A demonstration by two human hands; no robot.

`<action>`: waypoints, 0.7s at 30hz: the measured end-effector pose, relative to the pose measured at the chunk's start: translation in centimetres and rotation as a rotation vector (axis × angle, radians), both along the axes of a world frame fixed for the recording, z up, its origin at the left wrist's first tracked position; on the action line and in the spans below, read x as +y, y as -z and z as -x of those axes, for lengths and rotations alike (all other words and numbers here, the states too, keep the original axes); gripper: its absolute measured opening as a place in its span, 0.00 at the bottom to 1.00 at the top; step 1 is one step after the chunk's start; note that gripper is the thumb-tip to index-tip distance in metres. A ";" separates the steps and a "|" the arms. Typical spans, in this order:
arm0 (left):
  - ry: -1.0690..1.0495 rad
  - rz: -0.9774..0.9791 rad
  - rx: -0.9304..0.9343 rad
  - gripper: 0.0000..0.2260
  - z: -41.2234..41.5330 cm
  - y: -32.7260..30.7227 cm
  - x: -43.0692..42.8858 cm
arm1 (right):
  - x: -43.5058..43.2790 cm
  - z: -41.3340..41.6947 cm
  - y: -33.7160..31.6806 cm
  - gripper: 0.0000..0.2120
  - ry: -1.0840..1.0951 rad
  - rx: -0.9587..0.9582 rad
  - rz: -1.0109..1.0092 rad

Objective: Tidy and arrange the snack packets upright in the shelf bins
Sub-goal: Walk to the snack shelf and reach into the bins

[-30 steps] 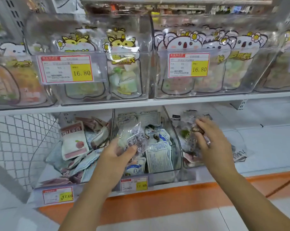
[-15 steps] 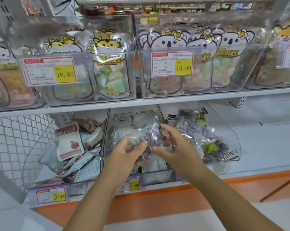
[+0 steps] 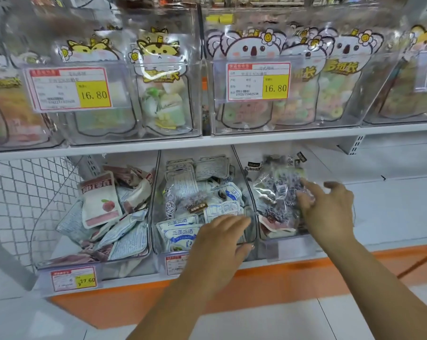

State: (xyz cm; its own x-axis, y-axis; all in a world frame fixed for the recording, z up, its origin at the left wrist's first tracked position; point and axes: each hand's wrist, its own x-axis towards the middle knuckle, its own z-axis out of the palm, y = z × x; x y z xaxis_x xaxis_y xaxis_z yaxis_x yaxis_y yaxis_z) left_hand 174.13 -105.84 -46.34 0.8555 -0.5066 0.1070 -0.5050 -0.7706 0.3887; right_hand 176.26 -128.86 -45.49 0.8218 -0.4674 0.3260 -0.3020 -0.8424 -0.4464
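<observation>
Covering the middle price tag (image 3: 176,265), left hand (image 3: 222,244) is blurred.
Fingers (image 3: 308,187) of right hand (image 3: 327,212) are spread on clear packet (image 3: 276,187); left fingers (image 3: 232,220) straight, together.

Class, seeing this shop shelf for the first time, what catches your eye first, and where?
Koala-shaped packets stand upright in the upper shelf's clear bin, behind a yellow 16.80 price tag. Below, the right hand touches a clear packet in the right bin, beside the left hand at the middle bin's front.
</observation>
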 end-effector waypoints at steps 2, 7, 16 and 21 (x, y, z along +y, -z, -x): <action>0.005 -0.058 -0.009 0.23 -0.4 0.7 0.1 | 0.0 -0.2 0.4 0.17 -0.002 0.058 0.118; 0.008 0.103 -0.013 0.20 -0.5 0.3 1.2 | 1.1 0.1 -1.3 0.19 -0.077 -0.032 0.064; -0.396 0.248 -0.208 0.25 -1.8 -2.0 10.9 | 15.1 -0.2 -2.1 0.29 -0.783 0.165 -0.094; -0.368 0.221 0.034 0.33 -1.8 -1.3 13.5 | 16.8 -3.0 -1.0 0.22 -0.744 0.317 -0.093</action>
State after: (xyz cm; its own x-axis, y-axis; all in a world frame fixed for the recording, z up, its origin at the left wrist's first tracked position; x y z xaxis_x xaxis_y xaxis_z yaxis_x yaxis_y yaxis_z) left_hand 175.89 -92.30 -45.07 0.9798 -0.1352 0.1470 -0.1960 -0.7930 0.5768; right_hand 179.23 -112.08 -44.49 0.9745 0.2239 0.0128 0.1987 -0.8360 -0.5115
